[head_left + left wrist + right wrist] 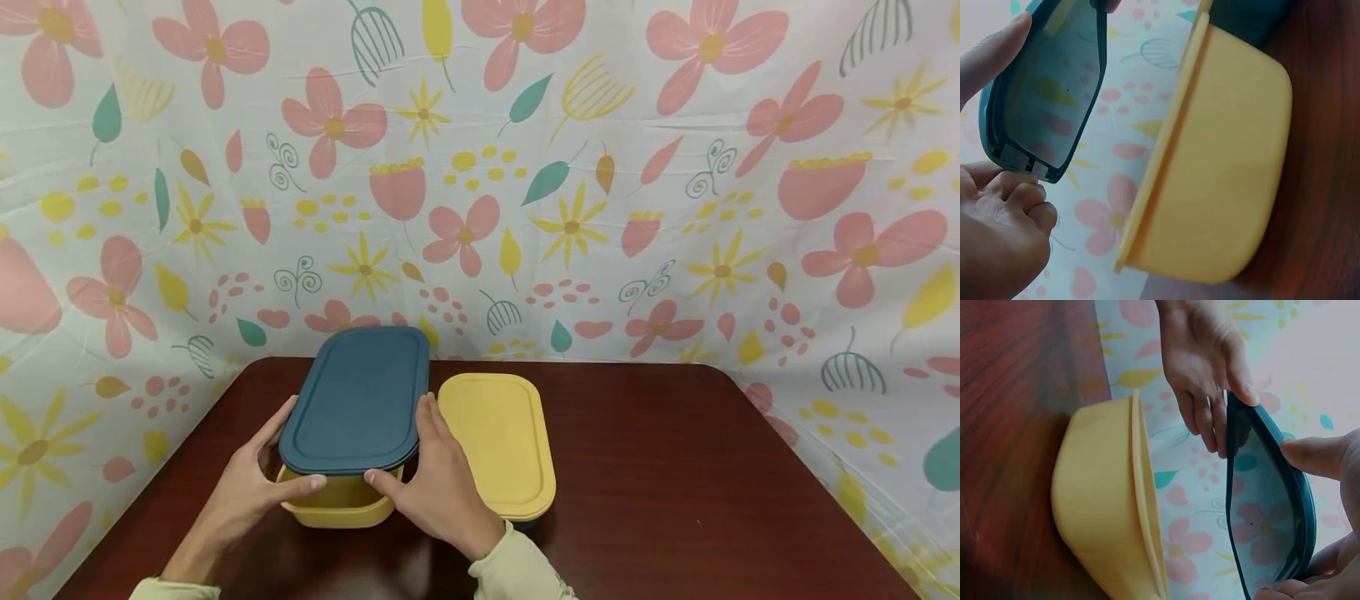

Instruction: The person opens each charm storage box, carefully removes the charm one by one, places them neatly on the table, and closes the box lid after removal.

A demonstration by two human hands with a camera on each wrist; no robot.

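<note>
Blue lid (360, 396) is hovering over the open yellow box (341, 517), not seated yet, left hand (243, 483) and right hand (442, 485) gripping its edges. Dark box (529, 525) alongside on the desk (675, 467) looks sorted, yellow lid (497, 442) already on.

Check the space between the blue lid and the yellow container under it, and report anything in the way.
Nothing visible stands in the way: both wrist views show an open gap between the blue lid and the yellow container. The left hand and right hand hold the lid at its edges.
</note>
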